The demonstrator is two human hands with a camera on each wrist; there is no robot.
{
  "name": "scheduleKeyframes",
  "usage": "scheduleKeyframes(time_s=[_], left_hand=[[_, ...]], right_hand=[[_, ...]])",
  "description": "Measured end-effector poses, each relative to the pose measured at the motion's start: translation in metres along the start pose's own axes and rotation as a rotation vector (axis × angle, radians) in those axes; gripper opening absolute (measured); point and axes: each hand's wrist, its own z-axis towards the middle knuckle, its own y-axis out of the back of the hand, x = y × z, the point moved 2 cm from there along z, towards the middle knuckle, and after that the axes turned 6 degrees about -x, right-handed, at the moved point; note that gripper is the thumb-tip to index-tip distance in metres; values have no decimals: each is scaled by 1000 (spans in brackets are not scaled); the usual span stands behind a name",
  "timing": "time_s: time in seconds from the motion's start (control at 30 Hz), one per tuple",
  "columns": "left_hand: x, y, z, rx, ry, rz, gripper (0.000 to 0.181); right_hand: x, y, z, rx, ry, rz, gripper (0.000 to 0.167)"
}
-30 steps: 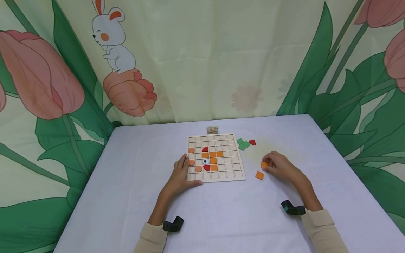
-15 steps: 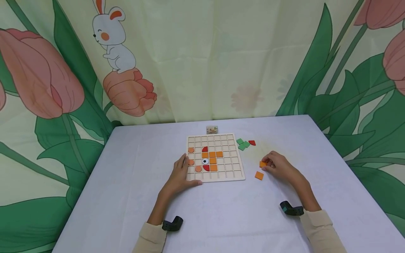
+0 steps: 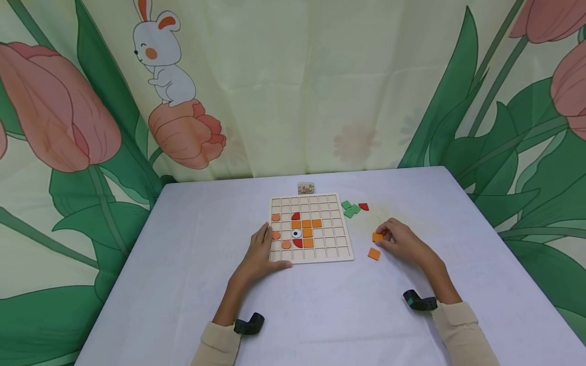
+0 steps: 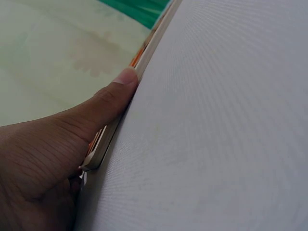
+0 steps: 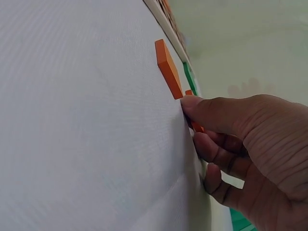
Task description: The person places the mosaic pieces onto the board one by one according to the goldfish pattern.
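Observation:
A pale wooden grid board [image 3: 329, 249] lies on the table, with orange squares [image 3: 307, 224], orange discs [image 3: 286, 244], red rounded pieces [image 3: 295, 216] and a white eye tile [image 3: 296, 234] in its cells. My left hand [image 3: 259, 256] rests at the board's near left corner, fingers along the left edge; the straight thumb [image 4: 110, 98] touches the near edge in the left wrist view. Right of the board, my right hand [image 3: 401, 240] pinches an orange square tile [image 3: 377, 237] between thumb and fingers, low at the tabletop. Another orange square tile [image 3: 374, 253] lies just nearer to me.
Several green tiles [image 3: 349, 210] and a red rounded piece [image 3: 363, 207] lie beyond the board's right edge. A small patterned card or block [image 3: 305, 188] is behind the board. A printed curtain [image 3: 284, 101] hangs past the table's far edge [image 3: 247, 179].
My right hand has shifted slightly left with the orange square tile, which shows more of its face. The left hand and the board keep their places.

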Motion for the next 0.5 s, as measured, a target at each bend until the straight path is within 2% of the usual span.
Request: scheduleKeyframes(time_s=[0.27, 0.5], left_hand=[[0, 1, 0, 3, -12, 7, 126], [-3, 3, -1, 5, -11, 1, 126]], right_hand=[[6, -1, 5, -18, 40, -14, 29], [21, -2, 13, -49, 84, -24, 28]])
